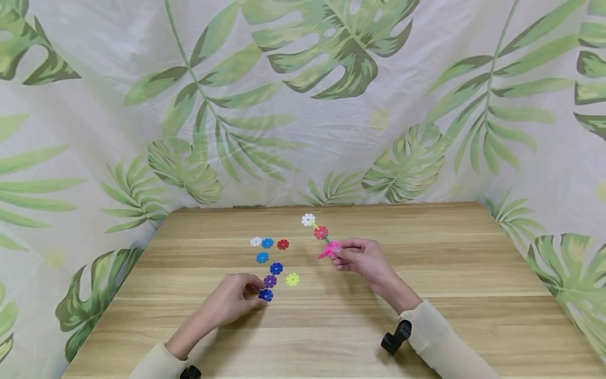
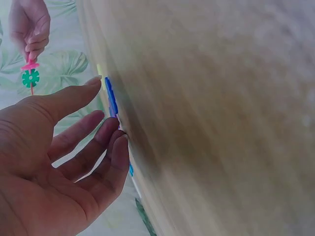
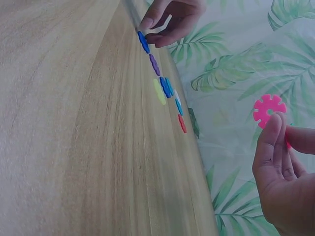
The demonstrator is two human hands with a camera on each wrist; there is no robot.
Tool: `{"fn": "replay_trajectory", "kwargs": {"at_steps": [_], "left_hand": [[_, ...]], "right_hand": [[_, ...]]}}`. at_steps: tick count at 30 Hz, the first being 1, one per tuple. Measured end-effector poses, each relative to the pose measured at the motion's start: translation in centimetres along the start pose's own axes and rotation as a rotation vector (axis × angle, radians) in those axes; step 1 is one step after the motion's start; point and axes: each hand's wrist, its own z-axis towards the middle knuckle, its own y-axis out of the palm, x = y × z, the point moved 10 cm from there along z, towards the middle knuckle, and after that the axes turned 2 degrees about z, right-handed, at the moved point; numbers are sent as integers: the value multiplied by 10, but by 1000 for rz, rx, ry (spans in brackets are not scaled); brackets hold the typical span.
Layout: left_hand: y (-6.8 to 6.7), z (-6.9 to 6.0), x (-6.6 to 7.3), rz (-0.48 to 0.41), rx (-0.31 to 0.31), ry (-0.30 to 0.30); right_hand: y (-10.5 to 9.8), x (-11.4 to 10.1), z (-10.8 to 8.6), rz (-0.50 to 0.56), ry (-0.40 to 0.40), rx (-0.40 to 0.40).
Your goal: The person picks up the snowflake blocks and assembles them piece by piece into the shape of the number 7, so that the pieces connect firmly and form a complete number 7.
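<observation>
My right hand (image 1: 362,261) pinches a pink notched plastic disc (image 3: 268,109) at the near end of a joined chain, raised above the table. Beyond it in the chain come a green disc (image 2: 30,78), a red disc (image 1: 321,232), a thin yellow one seen edge-on and a white disc (image 1: 308,219). My left hand (image 1: 235,298) is low at the table, thumb and fingers apart on either side of a dark blue disc (image 1: 266,296); whether they touch it is unclear. Just past its fingertips lies a purple disc (image 1: 270,281).
Loose discs lie flat on the wooden table (image 1: 426,326): another dark blue disc (image 1: 276,268), a yellow-green disc (image 1: 293,279), two light blue ones, a red disc (image 1: 283,244) and a white disc (image 1: 256,241). A leaf-patterned cloth (image 1: 331,131) hangs behind the table.
</observation>
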Motion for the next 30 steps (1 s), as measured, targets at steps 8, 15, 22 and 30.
{"fn": "replay_trajectory", "kwargs": {"at_steps": [8,15,22,30], "left_hand": [[6,3,-4,15,-32,-45],[8,9,-7,-31,-89,-93],[13,11,-12,-80,-138,-145],[17,7,-3,-174,-145,-139]], "right_hand": [[2,3,1,-4,14,-2],[0,0,2,-1,0,-4],[-1,4,3,-12,13,-4],[1,5,3,-7,18,-2]]}}
